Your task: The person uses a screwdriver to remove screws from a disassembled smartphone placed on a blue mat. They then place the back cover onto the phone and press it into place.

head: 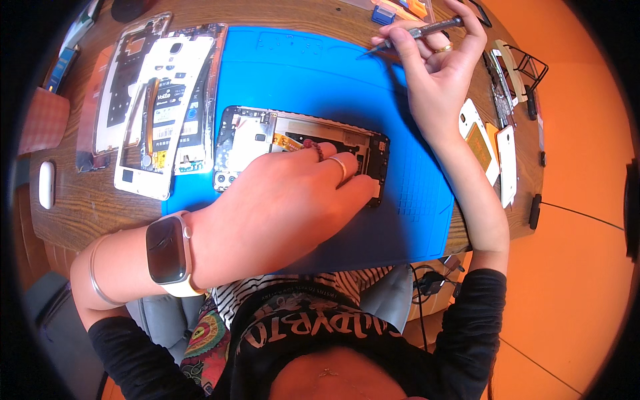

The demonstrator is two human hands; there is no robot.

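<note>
An opened smartphone [247, 142] lies sideways on a blue silicone repair mat [310, 75], its inner frame and an orange flex cable facing up. Over its right part rests my left hand [295, 195], fingers bent down onto the phone; its fingertips and anything between them are hidden. Raised above the mat's upper right corner, my right hand [435, 65] holds a slim precision screwdriver [425, 31] between thumb and fingers, its tip pointing left. The tip touches no phone. Small screws [290, 45] appear to lie near the mat's top edge.
Several stripped phone parts, including a white frame [150, 187], overlap the mat's left side. A white case [46, 185] sits at the wooden table's left edge. White phone covers [507, 165], more parts and a black wire stand [527, 65] are at the right, with a blue item [383, 15] at the top.
</note>
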